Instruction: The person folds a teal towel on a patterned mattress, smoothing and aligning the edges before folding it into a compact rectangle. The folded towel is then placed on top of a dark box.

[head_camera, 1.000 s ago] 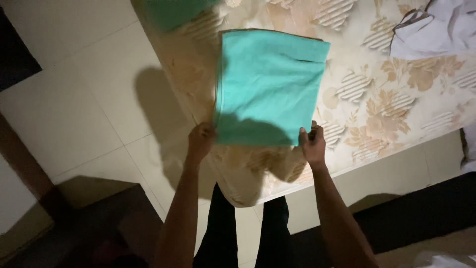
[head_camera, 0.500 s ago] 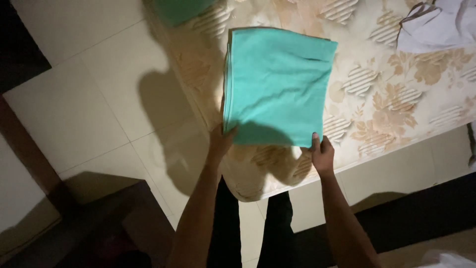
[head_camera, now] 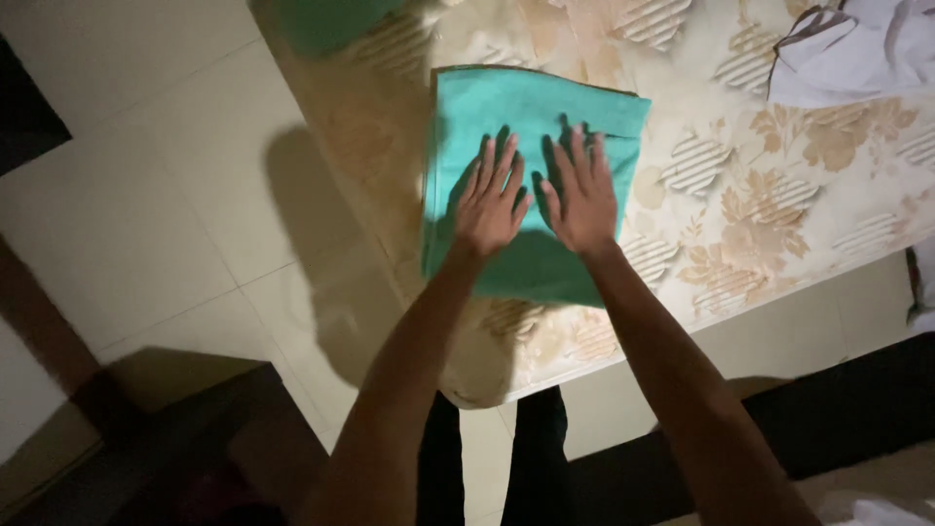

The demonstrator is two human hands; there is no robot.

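Both hands lie flat, palms down and fingers spread, on a folded turquoise cloth rectangle [head_camera: 531,175]; neither pinches or grips anything. The left hand [head_camera: 490,200] rests on the cloth's left half, the right hand [head_camera: 582,195] on its right half, thumbs almost meeting over the middle. Fingertips point away from the person, toward the cloth's far edge.

The cloth sits on a bed covered in a cream sheet with tan flowers and striped patches [head_camera: 779,195], close to the sheet's left-hand corner. Its long axis runs from the person's body outward, roughly in line with the forearms, tilted a little to the right at the far end. The near edge of the cloth lies behind the wrists, just short of the bed's rim; the far edge lies beyond the fingertips. The cloth is thus directly beneath the palms, and both hands are equally near it.

Beyond the cloth's far left corner, a darker green bundle of fabric [head_camera: 326,21] is partly cut off by the frame. Well to the right of the cloth, a crumpled white garment with dark trim [head_camera: 857,54] lies on the sheet. Left of the cloth, past the bed's rim, pale floor tiles [head_camera: 146,195] show, shadowed by the arms.
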